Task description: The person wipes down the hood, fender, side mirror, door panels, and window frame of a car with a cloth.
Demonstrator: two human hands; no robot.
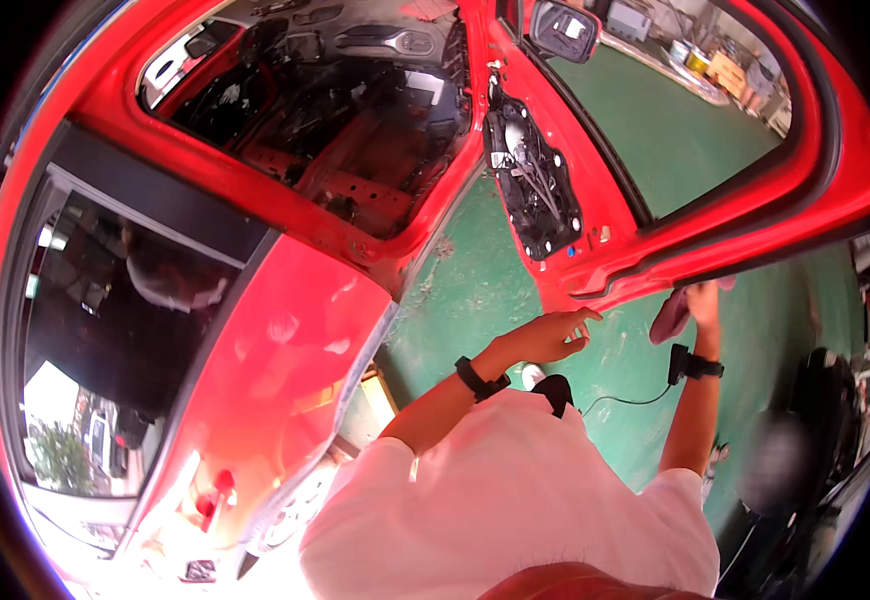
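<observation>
An opened red car door (620, 265) stands in front of me, its inner panel (530, 180) showing a dark mechanism and bare fittings. My left hand (555, 336) is at the door's lower near corner, fingers stretched out and partly bent, holding nothing that I can see; its fingertips reach the door edge or very close to it. Farther right, my right hand (701, 300) grips a dark reddish cloth (669, 317) just beside the door's outer edge. Part of that hand is hidden behind the cloth and door rim.
At the left is the red car body (285, 320) with a closed rear door window (120, 320) and a stripped cabin (355, 150). A wing mirror (563, 30) sits atop the door. Green floor (465, 290) lies below. Cans and boxes (710, 65) stand at the far right.
</observation>
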